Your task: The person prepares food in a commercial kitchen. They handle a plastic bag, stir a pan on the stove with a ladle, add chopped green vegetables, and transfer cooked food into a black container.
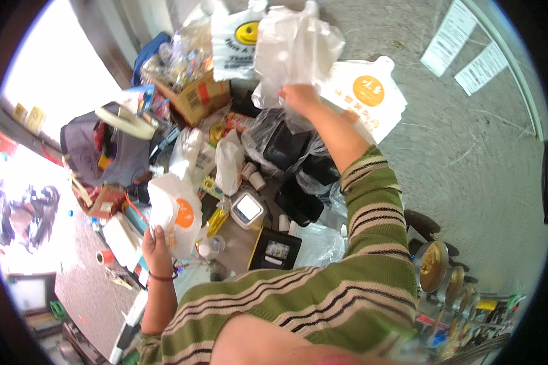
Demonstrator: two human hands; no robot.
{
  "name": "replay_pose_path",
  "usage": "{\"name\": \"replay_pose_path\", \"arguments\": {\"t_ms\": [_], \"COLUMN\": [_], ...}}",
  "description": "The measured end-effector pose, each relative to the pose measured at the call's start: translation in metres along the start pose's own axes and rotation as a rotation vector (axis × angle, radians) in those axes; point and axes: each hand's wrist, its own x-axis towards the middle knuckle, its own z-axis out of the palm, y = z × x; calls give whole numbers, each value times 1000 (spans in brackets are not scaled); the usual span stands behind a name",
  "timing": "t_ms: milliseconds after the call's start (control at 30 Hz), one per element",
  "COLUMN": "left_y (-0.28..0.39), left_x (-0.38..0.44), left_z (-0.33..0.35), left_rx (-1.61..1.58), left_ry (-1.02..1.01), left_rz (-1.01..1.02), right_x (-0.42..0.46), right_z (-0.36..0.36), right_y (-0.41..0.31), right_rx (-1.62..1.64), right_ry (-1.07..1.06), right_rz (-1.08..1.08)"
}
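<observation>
My left hand (157, 248) grips a white bag (191, 235) printed with an orange round emblem, its thumb on the near edge. Up at the wall, my right hand (302, 98) has its fingers closed on the lower part of a plain white plastic bag (292, 45). To the right of that bag is a flat white bag (363, 93) with an orange emblem. A white bag with a yellow smiley face (235, 39) is on its left. Below my right arm lie black plastic containers (285, 146), some in clear plastic.
A cardboard box (196, 98) full of small packets stands beside a grey fabric bag (107, 150). Nearer are a square white-rimmed box (248, 210), a clear bottle (211, 247) and a black box (274, 250). Ladles (431, 267) and taped papers (452, 39) are at right.
</observation>
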Motion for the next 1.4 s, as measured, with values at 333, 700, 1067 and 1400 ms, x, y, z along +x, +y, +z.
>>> {"name": "replay_pose_path", "arguments": {"t_ms": [333,700,1067,1400], "left_y": [-30,-110,-308,-354], "left_x": [-48,-144,-150,-161], "left_z": [-67,-309,-556,-641], "left_rx": [-106,-415,-241,-769], "left_ry": [10,709,777,369], "left_rz": [-140,-167,-376,-518], "right_x": [-105,-140,-146,-163], "right_z": [-52,-5,102,201], "right_y": [-203,-477,-836,-971], "right_rx": [1477,1751,908,465], "right_ry": [-218,-374,-111,-375], "right_rz": [364,233,-577,-424]}}
